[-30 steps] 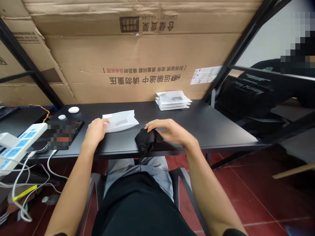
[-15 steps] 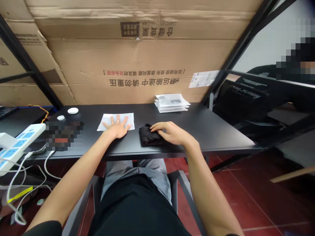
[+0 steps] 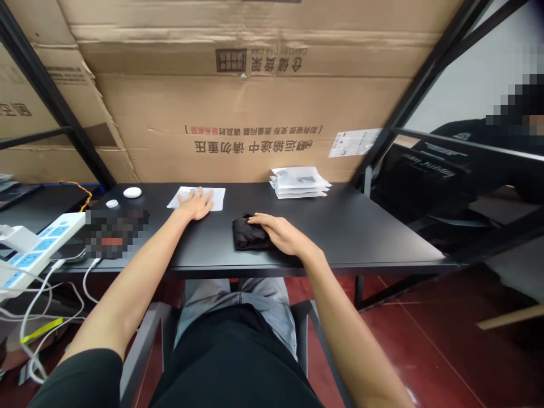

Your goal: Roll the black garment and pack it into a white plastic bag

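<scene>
In the head view, a black desk (image 3: 348, 232) carries a white packet (image 3: 218, 198) close to its back edge, left of the middle. The person's left hand (image 3: 195, 207) lies on it palm down, fingers spread and unclenched, covering its centre and near side; the packet shows past the fingertips and out to both sides of the hand. Nearer the front edge, about midway along, sits a folded black bundle (image 3: 251, 235). The right hand (image 3: 283, 232) reaches over it from the right, its fingers laid across the top, so the bundle's left part sticks out beyond the fingertips (the thumb is hidden, so one cannot tell whether it grasps or merely rests). A stack of white packets (image 3: 300, 182) stands by the back edge, toward the right corner, well apart from both hands. Near the back left corner are a white oval case (image 3: 132, 192) and, just in front of it, a small white disc (image 3: 111, 203). A white power strip (image 3: 42, 249) is at the left edge, and a cardboard sheet (image 3: 255, 102) rises behind the desk.
</scene>
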Demonstrator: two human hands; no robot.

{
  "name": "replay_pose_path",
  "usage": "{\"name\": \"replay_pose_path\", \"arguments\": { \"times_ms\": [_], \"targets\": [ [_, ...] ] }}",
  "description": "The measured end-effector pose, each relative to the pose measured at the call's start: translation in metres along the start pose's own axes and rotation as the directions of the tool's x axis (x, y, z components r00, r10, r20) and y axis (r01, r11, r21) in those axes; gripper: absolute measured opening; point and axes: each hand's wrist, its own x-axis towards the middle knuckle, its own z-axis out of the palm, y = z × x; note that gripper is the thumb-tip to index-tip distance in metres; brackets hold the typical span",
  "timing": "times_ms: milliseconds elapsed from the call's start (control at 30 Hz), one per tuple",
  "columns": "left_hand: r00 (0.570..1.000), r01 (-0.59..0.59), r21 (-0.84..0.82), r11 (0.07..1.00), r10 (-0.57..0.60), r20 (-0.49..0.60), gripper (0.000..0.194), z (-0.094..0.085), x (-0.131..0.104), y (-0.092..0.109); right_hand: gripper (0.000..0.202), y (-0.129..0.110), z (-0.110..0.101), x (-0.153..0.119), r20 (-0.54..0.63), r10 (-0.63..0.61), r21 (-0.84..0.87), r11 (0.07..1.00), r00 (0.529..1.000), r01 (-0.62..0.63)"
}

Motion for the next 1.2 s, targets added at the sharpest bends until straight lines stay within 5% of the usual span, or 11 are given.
{"name": "replay_pose_path", "arguments": {
  "times_ms": [67, 167, 233, 300, 433, 533, 700, 833, 967, 1200],
  "targets": [
    [0.988, -0.055, 0.014, 0.998, 0.057, -0.144, 0.071, -0.005, -0.008, 0.009, 0.047, 0.005, -0.003, -0.002, -0.032, -0.012, 0.014, 1.000, 0.999, 0.012],
    [0.904, -0.284, -0.052, 0.957, 0.249, -0.348, 0.056, -0.010, -0.040, 0.041, 0.040, 0.014, -0.007, -0.004, -0.143, -0.001, 0.016, 1.000, 0.990, 0.003],
    [0.825, -0.487, -0.118, 0.865, 0.412, -0.387, 0.052, -0.010, -0.069, 0.067, 0.033, 0.018, -0.010, -0.005, -0.212, 0.024, 0.007, 1.000, 0.977, -0.023],
    [0.785, -0.568, -0.104, 0.817, 0.499, -0.366, 0.060, -0.004, -0.098, 0.091, 0.027, 0.018, -0.012, -0.005, -0.268, 0.046, 0.011, 0.999, 0.962, -0.045],
    [0.832, -0.492, -0.048, 0.869, 0.454, -0.318, 0.034, 0.015, -0.126, 0.113, 0.016, 0.006, -0.015, -0.008, -0.291, 0.030, 0.034, 0.999, 0.956, -0.021],
    [0.851, -0.450, -0.134, 0.883, 0.378, -0.363, 0.023, 0.028, -0.123, 0.106, 0.010, -0.003, -0.014, -0.007, -0.184, -0.013, 0.044, 0.999, 0.983, 0.022],
    [0.867, -0.388, -0.327, 0.862, 0.221, -0.446, 0.048, 0.035, -0.131, 0.069, 0.008, -0.003, -0.011, -0.003, 0.037, -0.024, -0.017, 1.000, 0.999, 0.025],
    [0.922, -0.155, -0.260, 0.953, 0.045, -0.385, 0.074, 0.033, -0.153, 0.039, 0.011, -0.001, -0.009, -0.002, 0.058, 0.012, -0.039, 0.999, 0.998, -0.010],
    [0.892, -0.059, -0.172, 0.983, -0.026, -0.452, 0.087, 0.028, -0.163, 0.026, 0.012, -0.005, -0.010, -0.001, 0.071, 0.005, -0.047, 0.999, 0.997, -0.002],
    [0.902, -0.148, 0.002, 0.989, 0.136, -0.409, 0.041, 0.018, -0.145, 0.043, 0.012, -0.005, -0.012, -0.002, 0.093, 0.010, -0.065, 0.998, 0.996, -0.004]
  ]
}}
